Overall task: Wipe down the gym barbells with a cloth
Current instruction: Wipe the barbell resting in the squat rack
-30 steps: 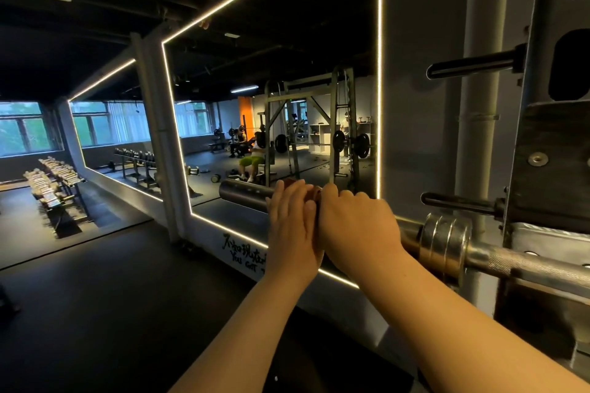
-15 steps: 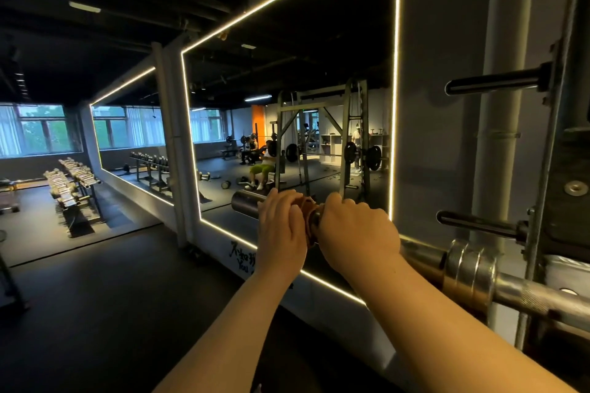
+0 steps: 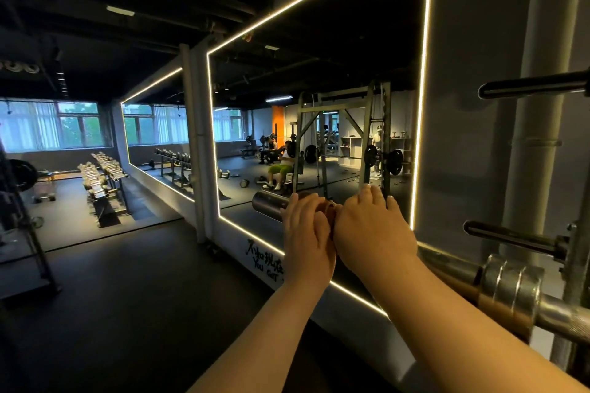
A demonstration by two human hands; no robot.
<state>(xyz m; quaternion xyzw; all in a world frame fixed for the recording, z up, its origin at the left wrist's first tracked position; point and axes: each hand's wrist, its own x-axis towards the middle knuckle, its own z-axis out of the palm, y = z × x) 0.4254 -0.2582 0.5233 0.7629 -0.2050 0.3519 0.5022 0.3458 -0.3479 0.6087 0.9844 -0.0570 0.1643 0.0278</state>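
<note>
Barbell (image 3: 567,320) runs from 4 o'clock toward center. Right hand (image 3: 374,226) and left hand (image 3: 306,230) sit side by side, fingers curled over its sleeve. Brownish cloth (image 3: 329,210) bunched between them, touching both. Mirror (image 3: 319,73) behind, 12 o'clock.

Barbell (image 3: 510,289) rests on the rack (image 3: 578,252) at your right, sleeve pointing left: knurled steel shaft, ringed collar, dark sleeve end. Brownish cloth (image 3: 329,211) bunched on the sleeve, a sliver showing between your left hand (image 3: 306,233) and right hand (image 3: 373,226).
</note>
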